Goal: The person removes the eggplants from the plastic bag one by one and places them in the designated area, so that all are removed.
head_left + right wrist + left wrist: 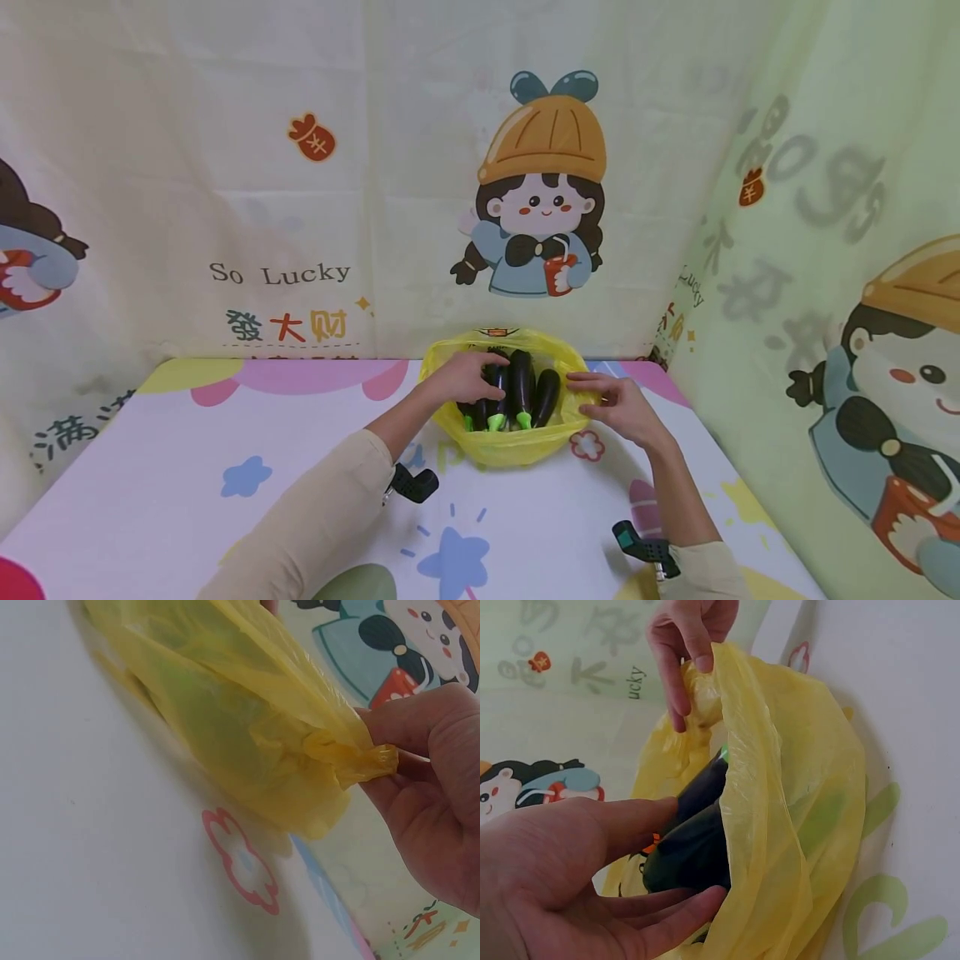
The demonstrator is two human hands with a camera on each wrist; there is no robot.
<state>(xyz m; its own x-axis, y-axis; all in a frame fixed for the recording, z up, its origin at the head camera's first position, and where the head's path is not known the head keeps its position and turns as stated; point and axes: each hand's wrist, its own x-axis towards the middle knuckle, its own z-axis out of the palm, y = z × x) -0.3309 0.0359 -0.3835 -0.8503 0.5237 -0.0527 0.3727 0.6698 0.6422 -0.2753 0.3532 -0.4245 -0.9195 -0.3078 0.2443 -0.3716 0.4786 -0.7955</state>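
Note:
A yellow plastic bag (510, 452) stands open at the far middle of the table, with several dark purple eggplants (521, 385) inside, their green stem ends toward me. My left hand (463, 379) reaches in over the bag's left side. In the left wrist view its thumb and fingers lie on either side of one eggplant (686, 855), gripping it; the bag's wall hides part of the fingertips. At the bag's right rim is my right hand (621, 408). In the right wrist view its thumb and fingers pinch a bunched part of the bag (367, 763).
A white tablecloth (315, 500) with coloured prints covers the table. Behind it hangs a printed curtain (405, 208), close to the bag's far side, and another printed curtain (750, 333) runs along the right edge.

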